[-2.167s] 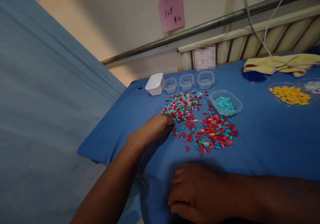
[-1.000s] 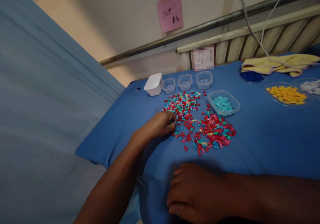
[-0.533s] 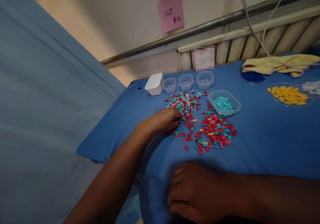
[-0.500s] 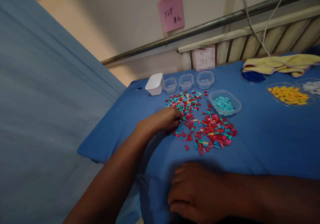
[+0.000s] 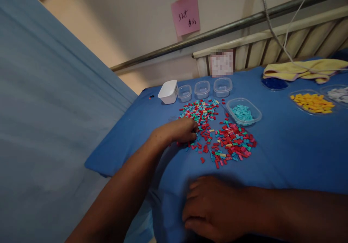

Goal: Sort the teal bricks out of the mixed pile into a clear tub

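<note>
Over the left heap of small mixed plastic bricks (image 5: 199, 112), my left hand (image 5: 185, 130) has its fingers bent down and drawn together among the pieces. Whatever it pinches, if anything, is hidden by the fingers. A second heap, mostly red bricks (image 5: 235, 139) with some blue, green, pink and cream ones, lies to its right. Nearer to me, my right hand (image 5: 208, 208) rests low over the blue sheet (image 5: 285, 156), back upward, its fingers curled under. The inside of that hand is out of sight. A clear tub of turquoise bricks (image 5: 243, 112) stands behind the red heap.
Along the back stand a white tub (image 5: 168, 92) and three clear tubs (image 5: 202, 89). Yellow pieces (image 5: 312, 103), white pieces (image 5: 338, 93), a dark blue container (image 5: 275, 83) and a yellow cloth (image 5: 301, 70) lie right. A light blue curtain (image 5: 54, 120) hangs left.
My left hand has shifted very slightly and its fingertips have turned a little at the heap. The right hand stays in place.
</note>
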Motion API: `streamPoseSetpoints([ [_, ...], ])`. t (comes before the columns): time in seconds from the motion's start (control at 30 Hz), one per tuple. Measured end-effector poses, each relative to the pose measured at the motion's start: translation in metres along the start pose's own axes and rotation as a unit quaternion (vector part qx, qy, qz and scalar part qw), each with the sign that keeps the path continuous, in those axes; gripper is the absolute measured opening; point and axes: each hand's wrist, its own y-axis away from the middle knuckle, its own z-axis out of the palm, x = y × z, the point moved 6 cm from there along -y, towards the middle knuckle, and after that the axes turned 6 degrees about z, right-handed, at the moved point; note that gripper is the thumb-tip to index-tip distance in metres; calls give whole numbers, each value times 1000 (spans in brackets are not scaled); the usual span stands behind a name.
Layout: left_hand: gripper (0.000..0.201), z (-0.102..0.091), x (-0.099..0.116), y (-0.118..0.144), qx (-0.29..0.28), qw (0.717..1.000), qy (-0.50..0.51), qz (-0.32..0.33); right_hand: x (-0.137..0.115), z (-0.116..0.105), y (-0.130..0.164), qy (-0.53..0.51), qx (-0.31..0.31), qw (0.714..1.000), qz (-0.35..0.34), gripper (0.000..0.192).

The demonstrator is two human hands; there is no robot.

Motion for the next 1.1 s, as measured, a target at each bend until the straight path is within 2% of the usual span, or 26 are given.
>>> streamPoseSetpoints([
  [0.13, 9, 6, -6, -3, 25, 999, 5, 38, -1, -2, -1, 3, 5, 1000, 0, 28],
  [0.23, 5, 9, -12, -2, 35, 996, 62, 57, -1, -2, -1, 8, 9, 1000, -9, 28],
  [0.4, 8, -7, -9, -6, 101, 982, 144, 67, 1, 1, -3, 17, 22, 999, -25, 29],
  [0.5, 11, -28, 14, -20, 127, 978, 123, 106, 2, 3, -6, 19, 22, 999, -31, 30],
  [0.7, 20, -77, 83, -63, 203, 963, 7, 175, 4, -1, -8, 16, 13, 999, -44, 26],
  [0.77, 24, -84, 100, -77, 209, 962, -40, 172, 3, -4, -7, -6, 6, 999, -53, 24],
  [0.87, 34, -86, 115, -93, 197, 962, -80, 171, 2, -8, -7, -23, 3, 998, -50, 25],
  [1.0, 40, -85, 112, -90, 226, 952, -70, 193, 1, -8, -6, -35, 2, 998, -50, 27],
  [1.1, 36, -85, 84, -66, 264, 944, -31, 194, 3, -2, -4, -17, 5, 999, -29, 27],
])
